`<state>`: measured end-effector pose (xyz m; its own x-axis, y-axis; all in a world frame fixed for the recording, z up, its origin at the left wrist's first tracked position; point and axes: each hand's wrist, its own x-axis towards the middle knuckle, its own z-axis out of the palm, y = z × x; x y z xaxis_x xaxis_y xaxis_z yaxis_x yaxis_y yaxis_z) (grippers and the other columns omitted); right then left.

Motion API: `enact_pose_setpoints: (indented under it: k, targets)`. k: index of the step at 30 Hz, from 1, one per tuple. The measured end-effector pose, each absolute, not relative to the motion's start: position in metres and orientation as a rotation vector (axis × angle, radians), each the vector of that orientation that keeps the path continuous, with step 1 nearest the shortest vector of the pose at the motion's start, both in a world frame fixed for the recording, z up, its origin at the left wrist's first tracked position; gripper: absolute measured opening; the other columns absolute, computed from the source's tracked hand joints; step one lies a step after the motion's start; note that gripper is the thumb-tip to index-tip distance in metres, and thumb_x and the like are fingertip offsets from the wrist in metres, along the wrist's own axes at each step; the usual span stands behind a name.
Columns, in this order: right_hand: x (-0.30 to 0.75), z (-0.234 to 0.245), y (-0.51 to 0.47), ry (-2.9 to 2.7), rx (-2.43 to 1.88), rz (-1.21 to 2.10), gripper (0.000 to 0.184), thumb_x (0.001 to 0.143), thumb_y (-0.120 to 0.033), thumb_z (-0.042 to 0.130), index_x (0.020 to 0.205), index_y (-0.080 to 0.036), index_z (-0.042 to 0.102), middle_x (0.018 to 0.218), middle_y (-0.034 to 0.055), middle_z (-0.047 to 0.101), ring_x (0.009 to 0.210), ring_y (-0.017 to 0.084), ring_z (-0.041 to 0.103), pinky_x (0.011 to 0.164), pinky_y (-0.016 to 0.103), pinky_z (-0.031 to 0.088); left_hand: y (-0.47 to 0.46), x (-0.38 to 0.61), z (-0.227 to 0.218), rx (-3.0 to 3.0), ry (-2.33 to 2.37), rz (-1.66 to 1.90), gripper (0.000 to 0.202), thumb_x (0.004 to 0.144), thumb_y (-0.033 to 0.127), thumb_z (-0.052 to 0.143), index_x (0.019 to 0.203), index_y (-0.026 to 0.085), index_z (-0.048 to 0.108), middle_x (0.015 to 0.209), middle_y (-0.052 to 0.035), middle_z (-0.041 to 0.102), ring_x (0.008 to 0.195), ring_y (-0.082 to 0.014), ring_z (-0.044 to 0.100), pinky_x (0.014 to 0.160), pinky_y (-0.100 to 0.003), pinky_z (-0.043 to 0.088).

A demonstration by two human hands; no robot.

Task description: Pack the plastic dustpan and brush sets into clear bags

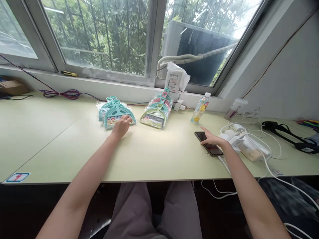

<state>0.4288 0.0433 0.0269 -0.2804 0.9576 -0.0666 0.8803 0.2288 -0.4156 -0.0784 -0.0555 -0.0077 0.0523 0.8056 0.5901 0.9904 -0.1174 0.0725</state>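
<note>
My left hand (121,125) is at the lower edge of a teal dustpan and brush set (116,112) in clear wrapping. Its fingers are curled over the set's front right part, with the tips partly hidden. Another wrapped teal dustpan (101,114) lies partly behind this set. To the right, my right hand (211,137) is over a dark smartphone (213,149) lying flat, its screen up. The thumb and a finger are spread apart, with the thumb by the phone's left edge. A white cable (224,164) runs from the phone's near end over the table edge.
A stack of wrapped green, teal and pink dustpan sets (156,114) lies mid-table. Behind stand a drink bottle (200,109) and a tissue pack (174,78). Chargers and a power strip (253,147) with tangled cables and a black strap (289,134) are at right. Bundled wires (62,94) lie back left.
</note>
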Motion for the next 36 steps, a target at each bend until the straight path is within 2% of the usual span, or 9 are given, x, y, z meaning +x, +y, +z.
enact_pose_setpoints:
  k: [5, 9, 13, 17, 20, 25, 29, 33, 36]
  targets:
    - [0.351, 0.021, 0.050, -2.049, -1.711, 0.446, 0.072, 0.082, -0.031, 0.063, 0.148, -0.019, 0.036, 0.152, 0.0169, 0.043, 0.140, 0.032, 0.041, 0.114, 0.049, 0.031, -0.052, -0.083, -0.012, -2.000, -1.760, -0.698, 0.029, 0.088, 0.007, 0.038, 0.093, 0.021, 0.062, 0.102, -0.0108, 0.061, 0.105, -0.0266, 0.057, 0.075, -0.035, 0.051]
    - [0.239, 0.006, 0.038, -1.894, -1.671, 0.774, 0.058, 0.095, -0.047, 0.046, 0.143, -0.015, 0.041, 0.117, 0.0144, 0.070, 0.104, 0.024, 0.068, 0.089, 0.034, 0.051, -0.054, -0.083, -0.010, -2.006, -1.772, -0.651, 0.027, 0.088, 0.008, 0.039, 0.095, 0.021, 0.062, 0.103, -0.0111, 0.061, 0.107, -0.0274, 0.057, 0.075, -0.036, 0.051]
    - [0.180, -0.006, 0.033, -1.817, -1.647, 0.781, 0.054, 0.093, -0.046, 0.050, 0.137, -0.014, 0.050, 0.125, 0.0207, 0.065, 0.115, 0.031, 0.063, 0.092, 0.039, 0.048, -0.059, -0.081, -0.007, -2.027, -1.837, -0.656, 0.027, 0.088, 0.008, 0.039, 0.094, 0.022, 0.062, 0.106, -0.0108, 0.061, 0.109, -0.0264, 0.057, 0.080, -0.036, 0.052]
    - [0.189, -0.016, 0.032, -1.820, -1.557, 0.804, 0.029, 0.090, -0.033, 0.053, 0.114, -0.024, 0.068, 0.114, 0.0091, 0.073, 0.110, 0.028, 0.065, 0.091, 0.035, 0.047, -0.057, -0.077, -0.008, -2.039, -1.897, -0.820, 0.022, 0.090, 0.014, 0.041, 0.096, 0.022, 0.061, 0.108, -0.0108, 0.060, 0.111, -0.0265, 0.057, 0.084, -0.037, 0.052]
    - [0.204, -0.016, 0.030, -1.792, -1.487, 0.800, 0.032, 0.092, -0.030, 0.048, 0.116, -0.027, 0.068, 0.111, 0.0036, 0.074, 0.104, 0.023, 0.067, 0.087, 0.031, 0.049, -0.050, -0.069, -0.006, -1.994, -1.970, -1.224, 0.020, 0.092, 0.026, 0.044, 0.105, 0.020, 0.058, 0.111, -0.0119, 0.058, 0.108, -0.0255, 0.057, 0.084, -0.038, 0.052]
    - [0.203, -0.008, 0.023, -1.727, -1.386, 0.779, 0.040, 0.096, -0.032, 0.042, 0.128, -0.023, 0.064, 0.125, 0.0046, 0.069, 0.112, 0.020, 0.064, 0.094, 0.028, 0.047, -0.045, -0.055, 0.003, -2.032, -2.244, -2.030, 0.049, 0.089, 0.050, 0.048, 0.127, 0.018, 0.047, 0.127, -0.0150, 0.055, 0.113, -0.0254, 0.058, 0.082, -0.035, 0.054]
    - [0.197, -0.006, 0.015, -1.670, -1.241, 0.831, 0.041, 0.095, -0.032, 0.045, 0.131, -0.022, 0.061, 0.124, 0.0051, 0.070, 0.110, 0.019, 0.066, 0.092, 0.029, 0.049, -0.053, -0.052, 0.008, -2.403, -2.313, -2.321, 0.058, 0.087, 0.063, 0.046, 0.125, 0.019, 0.052, 0.114, -0.0116, 0.065, 0.105, -0.0258, 0.063, 0.081, -0.035, 0.054]
    - [0.196, -0.010, 0.014, -1.685, -1.148, 0.881, 0.040, 0.093, -0.032, 0.049, 0.129, -0.022, 0.063, 0.116, 0.0051, 0.073, 0.103, 0.020, 0.068, 0.090, 0.031, 0.050, -0.057, -0.054, 0.009, -2.391, -2.345, -2.336, 0.054, 0.078, 0.057, 0.065, 0.117, 0.020, 0.059, 0.099, -0.0074, 0.070, 0.094, -0.0232, 0.066, 0.080, -0.032, 0.054]
    - [0.196, -0.013, 0.019, -1.704, -1.230, 0.898, 0.037, 0.092, -0.030, 0.051, 0.126, -0.026, 0.064, 0.112, 0.0016, 0.075, 0.101, 0.018, 0.069, 0.090, 0.029, 0.050, -0.057, -0.057, 0.010, -2.529, -2.377, -2.256, 0.054, 0.079, 0.060, 0.062, 0.113, 0.019, 0.063, 0.097, -0.0082, 0.070, 0.092, -0.0230, 0.067, 0.083, -0.035, 0.055]
